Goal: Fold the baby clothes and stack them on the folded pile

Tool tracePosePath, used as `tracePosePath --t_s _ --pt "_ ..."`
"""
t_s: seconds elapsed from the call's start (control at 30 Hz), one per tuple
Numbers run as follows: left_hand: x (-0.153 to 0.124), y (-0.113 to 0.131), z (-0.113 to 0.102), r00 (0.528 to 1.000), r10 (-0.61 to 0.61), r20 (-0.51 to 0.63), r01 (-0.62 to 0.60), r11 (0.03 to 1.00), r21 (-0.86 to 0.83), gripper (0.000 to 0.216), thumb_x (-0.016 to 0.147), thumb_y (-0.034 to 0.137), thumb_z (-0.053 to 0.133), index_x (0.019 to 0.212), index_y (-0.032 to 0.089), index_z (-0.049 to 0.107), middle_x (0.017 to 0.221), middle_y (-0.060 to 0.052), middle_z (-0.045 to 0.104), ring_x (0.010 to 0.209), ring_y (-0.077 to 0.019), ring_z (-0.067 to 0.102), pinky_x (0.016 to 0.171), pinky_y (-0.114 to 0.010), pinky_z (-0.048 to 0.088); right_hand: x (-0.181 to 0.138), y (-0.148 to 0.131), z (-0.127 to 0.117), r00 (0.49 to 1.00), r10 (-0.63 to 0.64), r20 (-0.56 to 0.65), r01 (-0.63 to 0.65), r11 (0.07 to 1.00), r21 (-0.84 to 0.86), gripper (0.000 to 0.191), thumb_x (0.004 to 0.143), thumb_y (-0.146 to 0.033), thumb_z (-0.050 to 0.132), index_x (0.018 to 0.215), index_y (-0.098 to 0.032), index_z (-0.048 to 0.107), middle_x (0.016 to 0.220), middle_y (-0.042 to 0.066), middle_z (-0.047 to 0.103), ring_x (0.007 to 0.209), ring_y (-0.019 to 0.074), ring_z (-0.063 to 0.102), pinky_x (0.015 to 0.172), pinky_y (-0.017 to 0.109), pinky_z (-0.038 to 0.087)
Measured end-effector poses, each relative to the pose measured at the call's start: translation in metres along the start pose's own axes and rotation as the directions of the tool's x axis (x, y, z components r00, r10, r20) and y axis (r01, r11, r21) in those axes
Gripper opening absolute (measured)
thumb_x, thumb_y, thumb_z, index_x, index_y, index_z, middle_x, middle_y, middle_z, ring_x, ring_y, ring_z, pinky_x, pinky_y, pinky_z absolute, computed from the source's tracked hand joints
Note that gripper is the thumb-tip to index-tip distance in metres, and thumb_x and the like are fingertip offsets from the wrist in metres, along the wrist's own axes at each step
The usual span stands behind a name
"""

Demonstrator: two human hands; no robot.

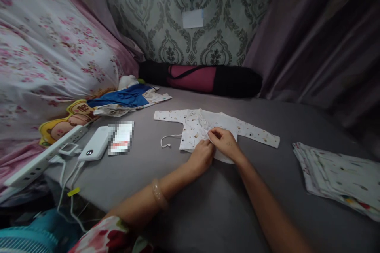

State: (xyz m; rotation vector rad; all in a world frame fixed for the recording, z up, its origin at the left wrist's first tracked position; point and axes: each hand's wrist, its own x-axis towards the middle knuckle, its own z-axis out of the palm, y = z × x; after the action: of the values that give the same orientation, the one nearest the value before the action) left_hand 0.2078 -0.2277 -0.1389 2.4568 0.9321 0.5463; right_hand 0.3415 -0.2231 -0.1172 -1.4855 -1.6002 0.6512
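Observation:
A small white long-sleeved baby shirt with a tiny print lies spread on the grey surface, both sleeves stretched out sideways. Its front is partly open, and a thin white tie string trails from the left side. My left hand is closed at the middle of the shirt's front, fingertips on the fabric. Just right of it and touching or nearly touching, my right hand pinches the shirt's front edge between thumb and finger. What lies between the left fingertips is mostly hidden.
Left are a white power bank, a blurred-out card, a power strip with cables, and blue-and-white clothes. Folded printed cloths lie right. A black-and-maroon long bag rests against the wall. A teal fan stands lower left.

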Motion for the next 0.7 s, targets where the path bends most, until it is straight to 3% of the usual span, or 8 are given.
tracePosePath --t_s 0.1,0.17,0.27,0.33,0.47,0.6,0.7 --pt "-0.021 0.009 -0.012 0.986 0.106 0.126 -0.112 0.993 0.039 0.021 0.084 0.011 0.042 0.095 0.016 0.06 0.104 -0.013 0.061 0.105 -0.0237 0.054 0.094 -0.038 0.043 -0.004 -0.001 0.001 0.995 0.016 0.103 -0.009 0.998 -0.062 0.021 0.082 -0.03 0.049 0.08 -0.018 0.066 0.075 0.002 0.068 0.07 0.0153 0.061 0.067 0.025 0.044" --pt "-0.033 0.013 -0.029 0.959 0.188 0.212 -0.185 0.982 -0.034 0.02 0.084 0.013 0.044 0.093 0.017 0.061 0.104 -0.011 0.063 0.102 -0.0215 0.056 0.09 -0.033 0.045 -0.007 -0.002 0.002 0.982 0.033 0.185 -0.006 0.99 -0.141 0.022 0.083 -0.029 0.048 0.08 -0.019 0.068 0.073 0.001 0.068 0.068 0.0145 0.059 0.064 0.024 0.042" --pt "-0.036 0.009 -0.064 0.915 0.213 0.341 -0.155 0.97 -0.19 0.019 0.086 0.019 0.047 0.086 0.019 0.065 0.086 -0.004 0.067 0.079 -0.015 0.061 0.072 -0.025 0.047 -0.011 -0.001 0.002 0.955 0.032 0.294 0.042 0.969 -0.243 0.022 0.082 -0.027 0.049 0.077 -0.019 0.069 0.072 0.001 0.067 0.067 0.0139 0.057 0.061 0.023 0.038" --pt "-0.023 -0.003 -0.084 0.927 0.115 0.357 -0.028 0.97 -0.24 0.023 0.087 0.023 0.046 0.08 0.018 0.067 0.071 -0.001 0.065 0.065 -0.0116 0.059 0.061 -0.021 0.044 -0.012 -0.001 0.0 0.938 0.024 0.345 0.071 0.963 -0.259 0.023 0.082 -0.028 0.05 0.076 -0.019 0.07 0.073 0.001 0.067 0.067 0.0136 0.057 0.059 0.022 0.036" --pt "0.03 -0.038 -0.099 0.964 -0.184 0.193 0.231 0.936 -0.266 0.022 0.082 0.022 0.048 0.083 0.013 0.069 0.07 -0.003 0.067 0.063 -0.0124 0.061 0.054 -0.02 0.043 -0.003 -0.001 -0.007 0.94 0.06 0.335 0.037 0.961 -0.276 0.027 0.083 -0.029 0.047 0.069 -0.019 0.068 0.065 0.001 0.066 0.062 0.0133 0.057 0.056 0.022 0.035" --pt "0.087 -0.059 -0.083 0.912 -0.393 0.118 0.409 0.896 -0.174 0.022 0.077 0.014 0.049 0.083 0.011 0.07 0.068 -0.006 0.069 0.061 -0.0135 0.063 0.055 -0.02 0.045 0.027 0.004 -0.01 0.969 0.19 0.158 -0.13 0.935 -0.329 0.029 0.083 -0.028 0.047 0.063 -0.018 0.065 0.059 0.002 0.065 0.055 0.0135 0.057 0.053 0.022 0.036" --pt "0.111 -0.063 -0.063 0.859 -0.509 0.051 0.512 0.855 -0.09 0.019 0.076 0.015 0.052 0.079 0.011 0.071 0.068 -0.01 0.069 0.067 -0.0166 0.066 0.063 -0.023 0.047 0.054 0.012 0.0 0.956 0.293 0.006 -0.276 0.909 -0.313 0.028 0.083 -0.029 0.048 0.065 -0.017 0.066 0.061 0.003 0.067 0.055 0.014 0.06 0.055 0.022 0.039"
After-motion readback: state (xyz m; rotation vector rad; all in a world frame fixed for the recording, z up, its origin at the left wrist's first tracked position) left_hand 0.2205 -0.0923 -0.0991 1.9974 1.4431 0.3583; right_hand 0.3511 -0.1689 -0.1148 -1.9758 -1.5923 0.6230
